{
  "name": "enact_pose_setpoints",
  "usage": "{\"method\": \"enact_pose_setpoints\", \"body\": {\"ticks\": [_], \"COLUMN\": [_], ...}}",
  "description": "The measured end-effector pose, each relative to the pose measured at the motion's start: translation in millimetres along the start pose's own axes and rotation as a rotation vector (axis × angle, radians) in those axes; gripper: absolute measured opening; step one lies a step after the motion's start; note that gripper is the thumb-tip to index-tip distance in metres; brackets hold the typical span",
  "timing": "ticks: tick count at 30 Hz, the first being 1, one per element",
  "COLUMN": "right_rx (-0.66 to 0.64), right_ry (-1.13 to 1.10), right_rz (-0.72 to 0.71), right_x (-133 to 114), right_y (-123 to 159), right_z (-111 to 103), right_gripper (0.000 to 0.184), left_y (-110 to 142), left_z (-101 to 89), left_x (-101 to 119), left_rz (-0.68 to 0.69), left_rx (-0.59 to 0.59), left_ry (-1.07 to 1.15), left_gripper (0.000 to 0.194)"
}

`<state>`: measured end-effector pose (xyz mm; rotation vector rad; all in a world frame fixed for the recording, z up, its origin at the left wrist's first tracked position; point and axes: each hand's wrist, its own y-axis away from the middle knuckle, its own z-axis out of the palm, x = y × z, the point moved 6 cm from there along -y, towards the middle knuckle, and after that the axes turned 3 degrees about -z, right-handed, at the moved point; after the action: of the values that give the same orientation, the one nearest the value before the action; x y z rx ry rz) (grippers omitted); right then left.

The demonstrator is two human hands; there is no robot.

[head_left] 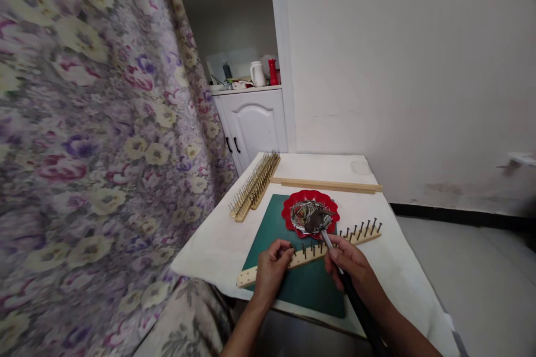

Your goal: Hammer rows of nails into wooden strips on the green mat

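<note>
A pale wooden strip [248,276] with pre-marked holes lies slantwise on a green mat [312,290]. Dark nails [367,227] stand upright in two rows along its right part. My left hand [272,269] is closed in a pinch over the strip, with a nail [292,249] between thumb and fingertips. In my right hand [352,263] is a hammer [315,221], gripped along its handle. The hammer's dark head overlaps the red scalloped dish [288,213] in view; whether they touch I cannot tell. Loose nails [298,215] fill that dish.
Strips studded with upright nails [253,185] lie at the table's back left. Two bare wooden strips [326,184] rest behind the dish. A clear round lid-like thing [360,167] is at the far right corner. A floral curtain [125,150] hangs along the left.
</note>
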<state>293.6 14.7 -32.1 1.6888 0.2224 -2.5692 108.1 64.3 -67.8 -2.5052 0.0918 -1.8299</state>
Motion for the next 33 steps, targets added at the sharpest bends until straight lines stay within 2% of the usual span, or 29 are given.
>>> {"method": "enact_pose_setpoints", "body": {"ticks": [8, 14, 20, 28, 33], "right_rx": [-0.027, -0.08, -0.121, -0.165, -0.154], "right_ry": [0.017, 0.068, 0.153, 0.19, 0.183], "right_rz": [0.026, 0.05, 0.078, 0.093, 0.087], "right_x": [6.1, 11.9, 10.9, 21.6, 19.3], "right_y": [1.8, 7.0, 13.4, 12.9, 14.4], "right_z": [5.3, 15.4, 27.2, 35.3, 35.8], "right_gripper": [0.043, 0.046, 0.04, 0.038, 0.037], "left_y": [1.3, -1.3, -2.0, 0.3, 0.7], "left_z": [0.4, 2.8, 3.6, 4.1, 4.1], "left_x": [0.9, -6.9, -7.8, -5.6, -6.0], "left_rz": [0.059, 0.038, 0.005, 0.044, 0.063], "left_rx": [-0.003, -0.006, 0.005, -0.027, -0.009], "left_ry": [-0.144, -0.122, -0.09, -0.083, -0.11], "left_gripper": [0.018, 0.019, 0.02, 0.016, 0.017]}}
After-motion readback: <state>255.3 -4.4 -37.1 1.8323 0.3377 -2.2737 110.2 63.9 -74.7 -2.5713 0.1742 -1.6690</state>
